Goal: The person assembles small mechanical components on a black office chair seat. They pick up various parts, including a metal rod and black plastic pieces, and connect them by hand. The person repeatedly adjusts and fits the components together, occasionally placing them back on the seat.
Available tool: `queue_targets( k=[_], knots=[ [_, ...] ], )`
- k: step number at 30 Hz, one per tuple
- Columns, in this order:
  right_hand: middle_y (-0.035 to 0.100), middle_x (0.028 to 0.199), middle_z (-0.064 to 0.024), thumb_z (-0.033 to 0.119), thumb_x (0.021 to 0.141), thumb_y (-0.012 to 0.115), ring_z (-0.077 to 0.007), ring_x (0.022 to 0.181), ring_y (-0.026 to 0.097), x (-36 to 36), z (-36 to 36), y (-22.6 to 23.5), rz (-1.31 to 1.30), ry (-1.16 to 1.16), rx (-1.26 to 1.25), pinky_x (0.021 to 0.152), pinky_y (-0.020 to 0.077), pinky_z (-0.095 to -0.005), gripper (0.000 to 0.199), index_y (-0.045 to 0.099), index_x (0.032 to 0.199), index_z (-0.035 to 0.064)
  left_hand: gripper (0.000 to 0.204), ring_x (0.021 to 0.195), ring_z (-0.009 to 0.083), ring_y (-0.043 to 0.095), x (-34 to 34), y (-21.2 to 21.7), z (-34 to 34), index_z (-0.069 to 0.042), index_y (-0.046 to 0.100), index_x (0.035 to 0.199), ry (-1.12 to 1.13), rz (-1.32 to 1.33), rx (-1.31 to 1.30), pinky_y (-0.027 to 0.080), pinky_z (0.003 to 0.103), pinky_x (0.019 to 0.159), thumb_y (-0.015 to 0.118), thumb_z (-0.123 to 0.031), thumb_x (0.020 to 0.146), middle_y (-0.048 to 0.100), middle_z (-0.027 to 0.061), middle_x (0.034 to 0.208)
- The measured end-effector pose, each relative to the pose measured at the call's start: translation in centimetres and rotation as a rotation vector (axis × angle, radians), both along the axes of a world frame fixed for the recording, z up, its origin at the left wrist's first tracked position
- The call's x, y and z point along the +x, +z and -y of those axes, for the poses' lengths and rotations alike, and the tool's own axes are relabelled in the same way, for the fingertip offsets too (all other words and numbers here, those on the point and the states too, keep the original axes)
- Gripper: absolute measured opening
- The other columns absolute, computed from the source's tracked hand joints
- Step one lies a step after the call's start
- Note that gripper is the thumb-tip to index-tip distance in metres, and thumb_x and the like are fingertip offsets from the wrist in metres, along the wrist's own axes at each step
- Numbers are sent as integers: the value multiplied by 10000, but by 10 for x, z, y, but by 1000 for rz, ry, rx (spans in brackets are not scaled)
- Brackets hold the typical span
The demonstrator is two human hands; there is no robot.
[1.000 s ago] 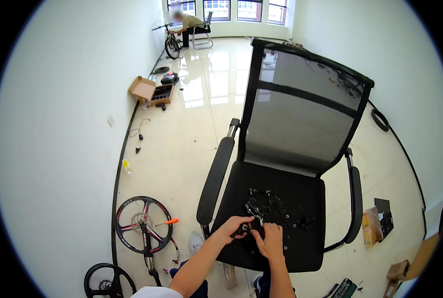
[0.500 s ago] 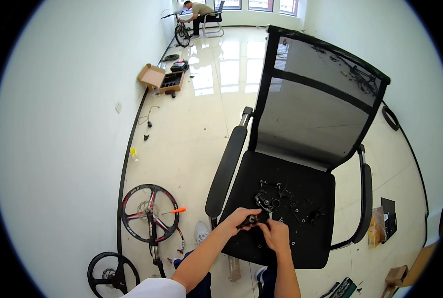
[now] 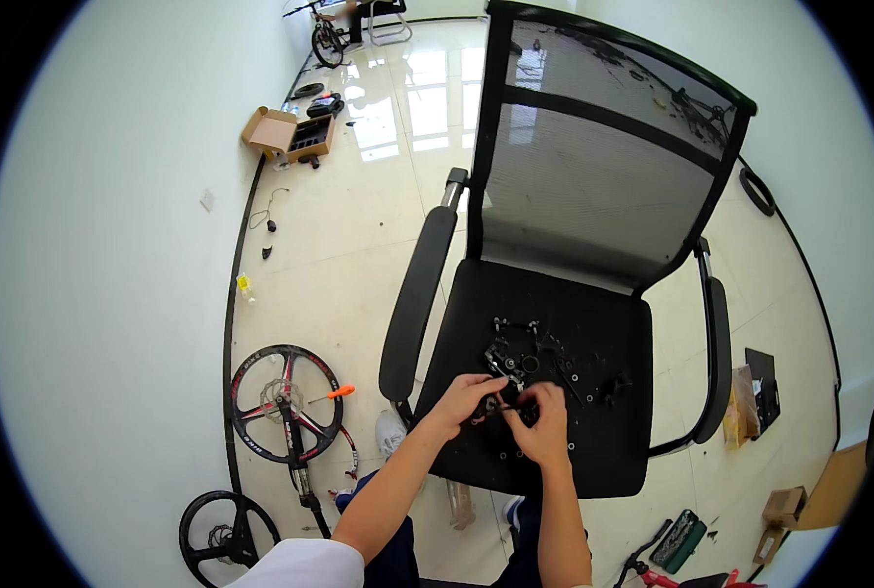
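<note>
Over the front of the black chair seat point(image 3: 594, 470), my two hands work close together. My left hand point(image 3: 461, 404) is closed on a small dark metal bike part point(image 3: 491, 405), which its fingers partly cover. Right beside it, my right hand point(image 3: 543, 421) has its fingers curled and thumb against the part's near side; what it grips is hidden and slightly blurred. Just beyond my fingers lies a silver-and-black mechanical piece point(image 3: 501, 360). Around it on the seat are a dark ring point(image 3: 530, 364), several small washers and a black part point(image 3: 613, 389).
Armrests point(image 3: 419, 304) flank the seat. On the floor at left are a three-spoke wheel on a fork point(image 3: 287, 404), an orange-handled screwdriver point(image 3: 342, 391) and another wheel point(image 3: 228, 537). An open cardboard box point(image 3: 312, 139) stands farther off; a person sits by a bicycle point(image 3: 327, 41) at the back.
My view has tilted down, so the scene sits higher and slightly left. My right fingers have lifted and curled over the part; my left hand keeps its hold.
</note>
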State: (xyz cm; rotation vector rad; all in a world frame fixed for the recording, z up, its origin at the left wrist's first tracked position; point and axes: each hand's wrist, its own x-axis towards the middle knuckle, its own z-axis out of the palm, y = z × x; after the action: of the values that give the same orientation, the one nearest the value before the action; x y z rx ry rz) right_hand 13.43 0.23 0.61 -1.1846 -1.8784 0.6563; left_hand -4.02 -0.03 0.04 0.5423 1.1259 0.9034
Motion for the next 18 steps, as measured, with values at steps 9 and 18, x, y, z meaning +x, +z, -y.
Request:
queue_targets(
  k=[9, 18],
  knots=[
    [555, 655, -42, 338, 992, 506, -109, 501, 518, 5, -3, -21, -822, -43, -1100, 450, 407, -247, 318, 571, 912, 38, 229, 580, 133, 592, 19, 2, 7, 29, 633, 750, 153, -763, 652, 433, 296, 528, 702, -169, 844, 616, 97, 637],
    [389, 537, -8, 338, 1017, 451, -114, 367, 413, 2, -12, -9, -710, -221, -877, 327, 292, -248, 345, 425, 784, 84, 267, 537, 115, 543, 14, 3, 1, 8, 613, 694, 316, -682, 619, 409, 270, 532, 654, -169, 890, 621, 42, 624]
  ],
)
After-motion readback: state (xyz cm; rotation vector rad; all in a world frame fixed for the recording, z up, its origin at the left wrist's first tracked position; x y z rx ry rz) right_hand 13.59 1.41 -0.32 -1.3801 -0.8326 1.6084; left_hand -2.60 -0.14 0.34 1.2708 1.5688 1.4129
